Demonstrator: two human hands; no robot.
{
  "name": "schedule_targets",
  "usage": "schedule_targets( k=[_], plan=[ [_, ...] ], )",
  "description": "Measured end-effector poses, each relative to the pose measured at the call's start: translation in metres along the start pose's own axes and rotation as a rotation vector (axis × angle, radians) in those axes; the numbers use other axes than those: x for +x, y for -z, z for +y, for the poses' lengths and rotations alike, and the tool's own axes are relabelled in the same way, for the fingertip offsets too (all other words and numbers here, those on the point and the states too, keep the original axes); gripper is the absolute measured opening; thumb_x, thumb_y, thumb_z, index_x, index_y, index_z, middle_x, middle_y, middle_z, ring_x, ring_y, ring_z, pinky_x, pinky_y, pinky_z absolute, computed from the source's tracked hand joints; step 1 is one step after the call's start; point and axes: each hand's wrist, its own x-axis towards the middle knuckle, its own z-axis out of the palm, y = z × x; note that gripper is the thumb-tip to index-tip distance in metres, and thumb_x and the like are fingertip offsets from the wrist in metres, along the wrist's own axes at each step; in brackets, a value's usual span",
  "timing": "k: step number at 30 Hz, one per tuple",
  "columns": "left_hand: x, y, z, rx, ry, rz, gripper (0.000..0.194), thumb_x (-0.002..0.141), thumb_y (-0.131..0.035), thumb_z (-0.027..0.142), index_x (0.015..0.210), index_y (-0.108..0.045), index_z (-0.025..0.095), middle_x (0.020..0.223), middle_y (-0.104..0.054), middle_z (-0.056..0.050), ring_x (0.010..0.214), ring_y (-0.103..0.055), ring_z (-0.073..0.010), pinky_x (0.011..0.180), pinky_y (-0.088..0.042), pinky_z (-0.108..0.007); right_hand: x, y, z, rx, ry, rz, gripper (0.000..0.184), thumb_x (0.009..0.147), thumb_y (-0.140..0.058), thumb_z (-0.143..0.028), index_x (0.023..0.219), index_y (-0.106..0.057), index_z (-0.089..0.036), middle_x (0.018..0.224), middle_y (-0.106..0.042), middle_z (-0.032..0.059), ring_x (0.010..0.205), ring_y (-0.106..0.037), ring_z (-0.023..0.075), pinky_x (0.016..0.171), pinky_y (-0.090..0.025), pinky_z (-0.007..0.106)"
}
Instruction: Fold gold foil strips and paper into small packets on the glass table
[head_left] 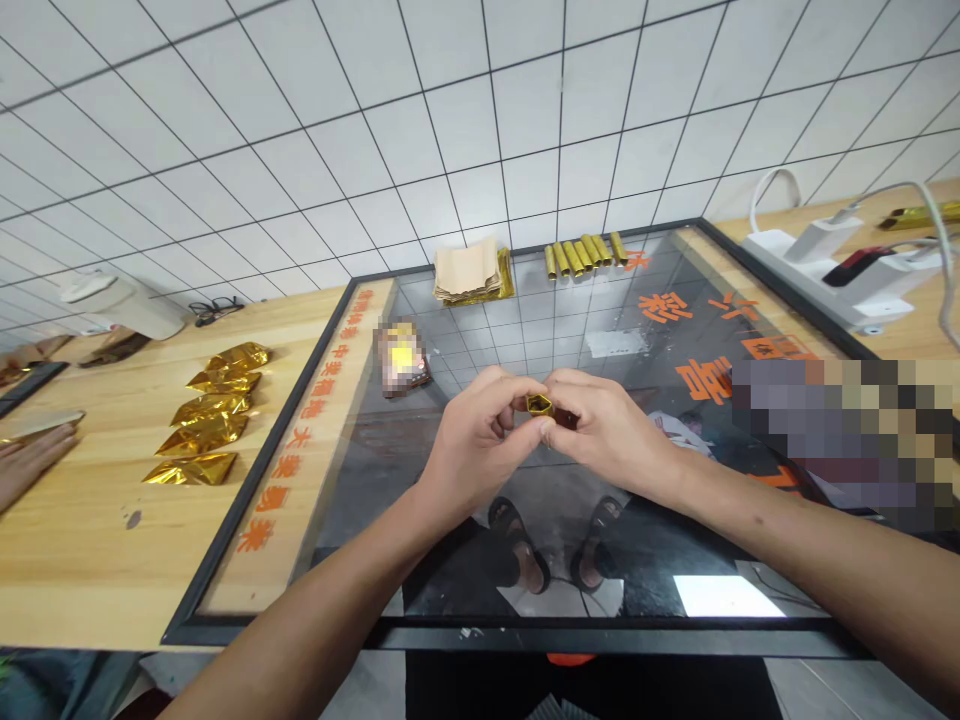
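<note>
My left hand [480,435] and my right hand [607,425] meet over the middle of a black-framed glass table top [525,500]. Between their fingertips they pinch a small gold foil piece [538,404], rolled or folded into a little tube whose open end faces me. Both hands have their fingers curled round it. At the far edge of the glass lies a row of several finished gold foil rolls [585,255]. Beside them sits a stack of tan and gold paper sheets [471,272].
Several folded gold foil shapes [210,415] lie in a line on the wooden table at the left. Another person's hand [30,460] rests at the far left edge. A white power strip with plugs and cables [832,265] sits at the back right. A tiled wall stands behind.
</note>
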Motion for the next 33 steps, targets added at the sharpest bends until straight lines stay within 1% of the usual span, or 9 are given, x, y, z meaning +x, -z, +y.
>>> schedule_targets(
  k=[3, 6, 9, 11, 14, 18, 25, 30, 33],
  plan=[
    [-0.002, -0.005, 0.0, -0.004, 0.067, 0.03, 0.021, 0.087, -0.075, 0.012, 0.104, -0.074, 0.023, 0.08, -0.058, 0.005, 0.065, -0.05, -0.01, 0.06, -0.042, -0.024, 0.0, 0.0, -0.001, -0.029, -0.005, -0.001, 0.019, 0.094, -0.065, -0.015, 0.078, -0.056, -0.021, 0.082, -0.053, -0.0017, 0.07, -0.05, 0.0134, 0.065, -0.035, 0.03],
    [-0.004, -0.009, 0.003, 0.012, 0.079, 0.049, 0.021, 0.083, -0.076, 0.01, 0.099, -0.073, 0.023, 0.078, -0.062, 0.005, 0.066, -0.053, -0.0099, 0.062, -0.043, -0.023, -0.002, -0.001, -0.001, -0.019, 0.011, 0.012, 0.019, 0.09, -0.065, -0.011, 0.077, -0.054, -0.02, 0.081, -0.052, -0.0015, 0.071, -0.05, 0.0139, 0.065, -0.036, 0.03],
    [-0.005, -0.01, 0.007, 0.065, 0.041, 0.064, 0.016, 0.085, -0.073, 0.01, 0.093, -0.072, 0.023, 0.077, -0.063, 0.005, 0.065, -0.054, -0.0098, 0.063, -0.044, -0.024, -0.003, -0.002, -0.001, 0.006, 0.03, 0.021, 0.02, 0.089, -0.065, -0.01, 0.077, -0.054, -0.021, 0.082, -0.051, -0.0011, 0.071, -0.051, 0.0142, 0.065, -0.038, 0.029],
    [-0.005, -0.009, 0.01, 0.101, 0.0, 0.073, 0.015, 0.086, -0.071, 0.009, 0.092, -0.071, 0.023, 0.074, -0.06, 0.006, 0.064, -0.054, -0.0098, 0.062, -0.043, -0.023, -0.004, -0.002, -0.001, 0.012, 0.031, 0.015, 0.017, 0.089, -0.063, -0.009, 0.079, -0.056, -0.021, 0.083, -0.051, -0.0006, 0.073, -0.052, 0.0146, 0.065, -0.039, 0.03],
    [-0.004, -0.008, 0.013, 0.114, -0.041, 0.072, 0.018, 0.085, -0.071, 0.008, 0.094, -0.072, 0.023, 0.073, -0.059, 0.006, 0.064, -0.054, -0.0097, 0.062, -0.043, -0.023, -0.004, -0.002, 0.001, 0.023, 0.04, 0.006, 0.015, 0.088, -0.062, -0.008, 0.082, -0.059, -0.02, 0.086, -0.053, 0.0002, 0.075, -0.054, 0.0156, 0.068, -0.041, 0.031],
    [-0.004, -0.008, 0.012, 0.114, -0.034, 0.07, 0.019, 0.084, -0.074, 0.008, 0.096, -0.072, 0.023, 0.074, -0.06, 0.007, 0.065, -0.054, -0.0094, 0.061, -0.042, -0.022, -0.004, -0.003, 0.003, 0.033, 0.058, 0.007, 0.013, 0.09, -0.063, -0.01, 0.082, -0.061, -0.02, 0.087, -0.054, 0.001, 0.076, -0.055, 0.0163, 0.069, -0.042, 0.032],
    [-0.005, -0.005, 0.009, 0.115, -0.105, 0.06, 0.027, 0.084, -0.066, 0.004, 0.102, -0.073, 0.023, 0.076, -0.059, 0.006, 0.066, -0.053, -0.0098, 0.064, -0.044, -0.023, -0.003, 0.002, 0.0, 0.059, 0.084, -0.026, 0.008, 0.095, -0.064, -0.014, 0.092, -0.065, -0.021, 0.093, -0.057, 0.0018, 0.08, -0.056, 0.0164, 0.071, -0.045, 0.031],
    [-0.005, -0.005, 0.008, 0.055, -0.024, 0.074, 0.025, 0.086, -0.073, 0.01, 0.106, -0.074, 0.024, 0.076, -0.06, 0.006, 0.062, -0.049, -0.0093, 0.059, -0.043, -0.023, -0.002, 0.003, -0.001, 0.032, 0.08, -0.021, 0.011, 0.097, -0.063, -0.015, 0.09, -0.066, -0.021, 0.091, -0.059, 0.0022, 0.081, -0.058, 0.0173, 0.072, -0.046, 0.032],
    [-0.005, -0.006, 0.008, 0.049, -0.005, 0.076, 0.025, 0.086, -0.074, 0.008, 0.105, -0.075, 0.024, 0.076, -0.061, 0.006, 0.061, -0.048, -0.0085, 0.06, -0.043, -0.022, -0.003, 0.003, -0.001, 0.022, 0.067, -0.006, 0.009, 0.098, -0.064, -0.017, 0.091, -0.068, -0.021, 0.089, -0.058, 0.0016, 0.079, -0.058, 0.0168, 0.07, -0.045, 0.031]
  ],
)
